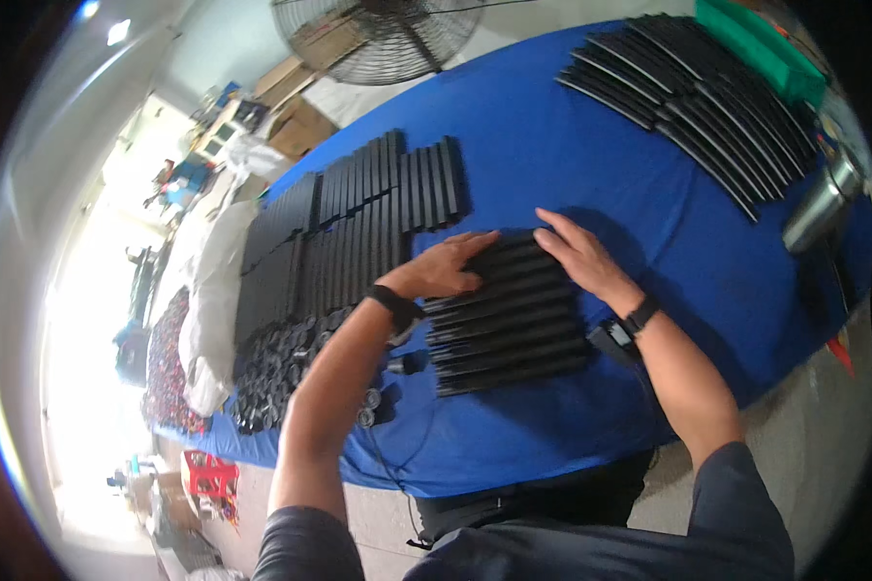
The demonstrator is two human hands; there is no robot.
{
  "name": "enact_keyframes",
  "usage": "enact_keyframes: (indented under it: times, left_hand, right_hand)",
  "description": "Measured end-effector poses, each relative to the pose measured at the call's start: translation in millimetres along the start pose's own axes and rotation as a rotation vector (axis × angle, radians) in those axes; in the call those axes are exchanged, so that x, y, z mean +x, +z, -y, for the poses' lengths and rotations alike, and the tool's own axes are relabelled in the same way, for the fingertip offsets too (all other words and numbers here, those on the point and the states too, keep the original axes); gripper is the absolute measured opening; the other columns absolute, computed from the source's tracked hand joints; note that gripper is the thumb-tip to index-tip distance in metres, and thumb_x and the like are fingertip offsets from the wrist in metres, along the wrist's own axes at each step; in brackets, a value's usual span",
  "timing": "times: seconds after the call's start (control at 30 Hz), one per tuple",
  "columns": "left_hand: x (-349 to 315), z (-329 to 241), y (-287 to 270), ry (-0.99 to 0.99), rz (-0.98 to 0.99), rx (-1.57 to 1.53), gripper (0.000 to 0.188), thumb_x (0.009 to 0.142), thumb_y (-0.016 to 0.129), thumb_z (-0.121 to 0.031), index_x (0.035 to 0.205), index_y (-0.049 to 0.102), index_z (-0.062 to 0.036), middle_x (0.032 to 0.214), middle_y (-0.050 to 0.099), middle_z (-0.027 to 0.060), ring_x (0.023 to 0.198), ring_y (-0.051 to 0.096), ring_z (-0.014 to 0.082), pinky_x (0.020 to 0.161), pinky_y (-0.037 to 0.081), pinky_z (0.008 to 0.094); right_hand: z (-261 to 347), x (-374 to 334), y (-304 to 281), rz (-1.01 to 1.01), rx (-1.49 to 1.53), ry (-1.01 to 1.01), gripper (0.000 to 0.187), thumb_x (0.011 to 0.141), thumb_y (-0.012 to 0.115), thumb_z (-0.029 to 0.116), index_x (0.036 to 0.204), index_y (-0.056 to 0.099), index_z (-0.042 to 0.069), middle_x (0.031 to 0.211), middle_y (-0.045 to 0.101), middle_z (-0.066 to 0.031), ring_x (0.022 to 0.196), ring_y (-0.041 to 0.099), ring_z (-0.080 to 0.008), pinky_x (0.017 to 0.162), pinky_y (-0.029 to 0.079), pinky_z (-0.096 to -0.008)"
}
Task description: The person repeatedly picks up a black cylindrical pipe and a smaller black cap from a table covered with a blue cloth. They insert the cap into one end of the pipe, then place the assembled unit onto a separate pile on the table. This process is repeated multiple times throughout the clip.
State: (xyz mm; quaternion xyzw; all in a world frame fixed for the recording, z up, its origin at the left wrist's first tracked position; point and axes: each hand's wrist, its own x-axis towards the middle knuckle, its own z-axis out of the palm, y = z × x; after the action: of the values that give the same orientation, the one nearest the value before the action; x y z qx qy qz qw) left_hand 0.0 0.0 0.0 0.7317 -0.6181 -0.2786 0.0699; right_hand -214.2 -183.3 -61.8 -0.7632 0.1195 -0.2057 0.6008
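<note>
A block of black ribbed bars or tubes (513,329), laid side by side, sits on the blue cloth in front of me. My left hand (444,268) rests at its far left corner, fingers stretched over the ends and thumb apart. Across from it, my right hand (583,257) touches the far right corner, its fingers extended and spread. Neither hand is wrapped round a bar. Left of the block lie rows of similar black bars (349,213). Many small round black parts (281,368) are heaped nearer me, with a few loose beside the block.
Long curved black strips (688,97) lie at the far right beside a green bin (761,48). A metal bottle (824,203) stands near the right edge of the blue-covered table (543,126). A large fan (378,39) is beyond the far edge. White sheeting (213,300) borders the left.
</note>
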Motion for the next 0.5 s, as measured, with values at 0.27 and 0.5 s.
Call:
enact_keyframes:
  times: [0.27,0.5]
  left_hand:
    - [-59.5,-70.9,75.6,-0.043,-0.23,0.389,0.13,0.065,0.055,-0.095,0.16,0.025,-0.0114,0.162,0.017,0.0316,0.15,0.013,0.0516,0.12,0.017,0.0657]
    - [-54.7,-65.4,71.7,-0.013,-0.222,0.387,0.126,0.067,0.057,-0.093,0.16,0.027,-0.0121,0.162,0.019,0.0312,0.151,0.015,0.0489,0.12,0.017,0.0642]
  right_hand:
    - [10.6,-3.4,15.7,-0.009,-0.088,0.028,0.079,0.104,0.044,0.055,0.155,0.029,-0.004,0.16,0.029,-0.0276,0.152,0.024,-0.0376,0.123,0.024,-0.0436]
    - [8.1,-0.4,8.0,0.212,0.112,0.039,0.079,0.106,0.042,0.055,0.155,0.028,-0.005,0.162,0.028,-0.0236,0.153,0.024,-0.0307,0.124,0.02,-0.0405]
